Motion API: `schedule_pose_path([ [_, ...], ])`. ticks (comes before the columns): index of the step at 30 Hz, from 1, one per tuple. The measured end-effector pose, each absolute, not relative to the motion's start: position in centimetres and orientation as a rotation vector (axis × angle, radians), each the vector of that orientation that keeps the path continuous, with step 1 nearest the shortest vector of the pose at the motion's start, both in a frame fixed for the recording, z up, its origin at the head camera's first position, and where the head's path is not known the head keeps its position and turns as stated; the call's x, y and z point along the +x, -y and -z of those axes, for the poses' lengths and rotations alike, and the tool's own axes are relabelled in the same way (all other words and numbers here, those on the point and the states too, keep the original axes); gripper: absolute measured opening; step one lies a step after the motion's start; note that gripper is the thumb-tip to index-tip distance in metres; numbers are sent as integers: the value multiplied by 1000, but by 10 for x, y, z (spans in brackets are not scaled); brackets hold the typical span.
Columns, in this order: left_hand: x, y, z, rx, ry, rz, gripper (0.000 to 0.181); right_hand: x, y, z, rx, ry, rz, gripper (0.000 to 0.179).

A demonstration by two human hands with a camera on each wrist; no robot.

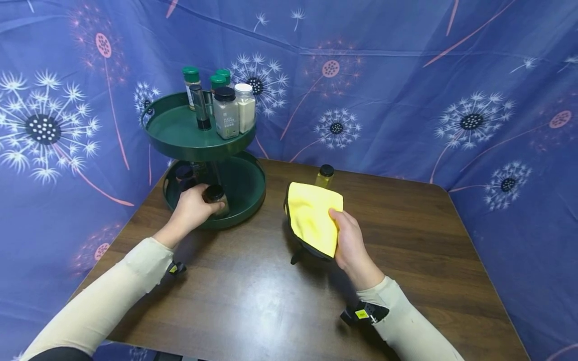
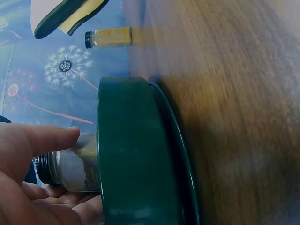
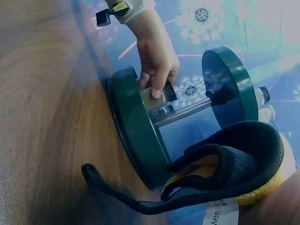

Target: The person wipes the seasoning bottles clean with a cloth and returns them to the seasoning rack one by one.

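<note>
My left hand (image 1: 191, 208) holds a small clear jar with a black lid (image 1: 221, 208) at the lower tier (image 1: 246, 181) of a round green two-tier rack. In the left wrist view, the thumb and fingers lie on both sides of the jar (image 2: 77, 171). The tier's rim hides the jar's base, so I cannot tell whether it touches the tier. Over the table, to the rack's right, my right hand (image 1: 351, 243) grips a folded yellow cloth (image 1: 311, 215) with dark edging. A dark loop and a white label hang from this cloth (image 3: 260, 190) in the right wrist view.
Several seasoning bottles, including a grey one with a black lid (image 1: 226, 114), stand on the upper tier (image 1: 173, 135). Another dark-lidded jar (image 1: 184, 175) is on the lower tier. A yellow bottle (image 1: 324, 176) stands behind the cloth on the wooden table (image 1: 406, 225). Patterned blue fabric (image 1: 384, 75) hangs behind.
</note>
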State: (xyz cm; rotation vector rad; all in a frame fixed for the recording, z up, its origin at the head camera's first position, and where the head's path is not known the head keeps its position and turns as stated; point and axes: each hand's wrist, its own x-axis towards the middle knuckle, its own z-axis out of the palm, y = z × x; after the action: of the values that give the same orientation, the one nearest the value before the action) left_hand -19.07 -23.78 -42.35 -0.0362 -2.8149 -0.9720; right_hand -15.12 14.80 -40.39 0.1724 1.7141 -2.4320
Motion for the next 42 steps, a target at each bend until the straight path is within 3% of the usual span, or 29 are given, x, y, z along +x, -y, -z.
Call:
schedule_pose_path([
  [28,-181,250,394,-9,2916,960,70,-146,-154,404,192,-1759,2412,30],
  [42,-171,195,368,-150,2678,902,60,-144,-161,405,192,-1758,2436,34],
])
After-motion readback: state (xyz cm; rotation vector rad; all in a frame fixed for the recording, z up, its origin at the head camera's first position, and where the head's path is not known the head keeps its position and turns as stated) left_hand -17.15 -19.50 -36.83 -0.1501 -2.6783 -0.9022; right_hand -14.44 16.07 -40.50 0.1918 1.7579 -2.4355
